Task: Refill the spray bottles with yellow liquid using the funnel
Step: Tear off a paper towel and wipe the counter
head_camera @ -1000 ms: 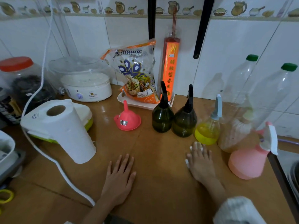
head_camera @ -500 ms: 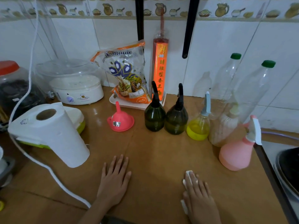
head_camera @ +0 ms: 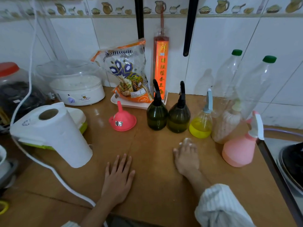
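Note:
An upturned pink funnel [head_camera: 122, 119] sits on the wooden counter [head_camera: 155, 169]. To its right stand two dark green spray bottles [head_camera: 157, 115] [head_camera: 179, 117], then a clear spray bottle [head_camera: 200, 126] partly filled with yellow liquid. A pink spray bottle [head_camera: 239, 151] stands nearest on the right. My left hand [head_camera: 118, 176] lies flat on the counter, holding nothing. My right hand [head_camera: 186, 154] presses a small white tissue [head_camera: 186, 140] onto the counter with straight fingers, just in front of the yellow bottle.
Two tall clear bottles with green caps [head_camera: 255, 82] and a jar of brownish stuff [head_camera: 226, 126] stand at the back right. A paper towel roll [head_camera: 54, 133], a white cable [head_camera: 49, 167], a steamer [head_camera: 75, 86] and a snack bag [head_camera: 127, 72] fill the left and back. A sink [head_camera: 290, 161] lies right.
My right hand drew the tissue back toward me, then pushed it forward again toward the yellow bottle. My left hand stayed flat in place.

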